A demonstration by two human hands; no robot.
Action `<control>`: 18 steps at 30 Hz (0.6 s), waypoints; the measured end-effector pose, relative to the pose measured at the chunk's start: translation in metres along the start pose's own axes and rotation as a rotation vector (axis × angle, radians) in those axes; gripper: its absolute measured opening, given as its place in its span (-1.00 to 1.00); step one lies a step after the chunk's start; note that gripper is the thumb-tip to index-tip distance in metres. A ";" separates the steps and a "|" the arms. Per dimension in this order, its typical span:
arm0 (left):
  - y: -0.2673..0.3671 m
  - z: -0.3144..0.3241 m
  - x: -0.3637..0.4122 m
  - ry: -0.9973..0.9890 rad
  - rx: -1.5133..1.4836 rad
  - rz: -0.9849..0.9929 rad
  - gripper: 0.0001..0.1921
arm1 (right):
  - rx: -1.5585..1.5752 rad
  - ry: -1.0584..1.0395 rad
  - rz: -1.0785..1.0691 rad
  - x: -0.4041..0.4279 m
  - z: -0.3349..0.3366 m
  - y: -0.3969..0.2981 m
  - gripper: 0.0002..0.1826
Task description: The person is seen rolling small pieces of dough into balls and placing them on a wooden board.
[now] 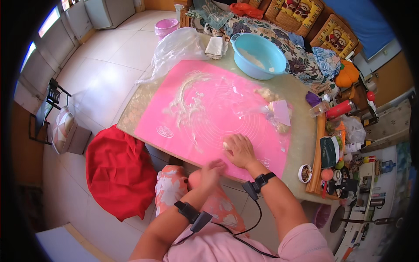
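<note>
A pink silicone pastry mat with printed circles lies on the table, streaked with white flour on its left part. My right hand rests palm down near the mat's front edge, its fingers over a small pale piece of dough. Beside it, lower left, my left hand is blurred at the mat's edge; whether it holds anything cannot be seen. Pale lumps in clear plastic lie at the mat's right, near a light pink card. A blue basin with white powder inside stands behind the mat.
A crumpled clear plastic bag and folded tissues lie at the table's back left. A small bowl stands on the right. Bottles, a red flask and bags crowd the right side. Red cloth covers something left of my knees.
</note>
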State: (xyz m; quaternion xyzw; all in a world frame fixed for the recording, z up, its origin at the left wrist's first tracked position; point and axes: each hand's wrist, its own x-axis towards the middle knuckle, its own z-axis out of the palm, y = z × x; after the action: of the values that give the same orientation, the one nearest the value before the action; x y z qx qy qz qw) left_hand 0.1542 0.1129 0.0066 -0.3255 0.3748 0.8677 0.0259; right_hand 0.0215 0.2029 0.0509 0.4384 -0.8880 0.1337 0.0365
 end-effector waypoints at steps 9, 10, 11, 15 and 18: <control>-0.002 0.036 -0.009 -0.147 0.162 -0.016 -0.56 | 1.335 -0.008 0.695 -0.029 -0.014 0.030 -0.71; -0.005 0.038 -0.008 -0.155 0.164 -0.014 -0.56 | 1.061 0.037 0.659 -0.024 -0.009 0.033 -0.69; -0.009 0.038 -0.009 -0.135 0.259 -0.025 -0.61 | 1.057 0.045 0.660 -0.026 -0.005 0.034 -0.69; -0.014 0.043 -0.002 -0.025 0.530 -0.089 -0.66 | 0.215 0.146 0.409 -0.014 0.015 0.029 -0.79; -0.033 0.030 0.021 -0.017 0.497 -0.092 -0.59 | 0.096 0.227 0.253 -0.020 0.034 0.038 -0.81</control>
State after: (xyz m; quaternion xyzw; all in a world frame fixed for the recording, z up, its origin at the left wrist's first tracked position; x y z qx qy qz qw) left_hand 0.1312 0.1520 -0.0109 -0.3186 0.5611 0.7495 0.1479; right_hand 0.0060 0.2312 0.0070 0.3066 -0.9188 0.2282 0.0985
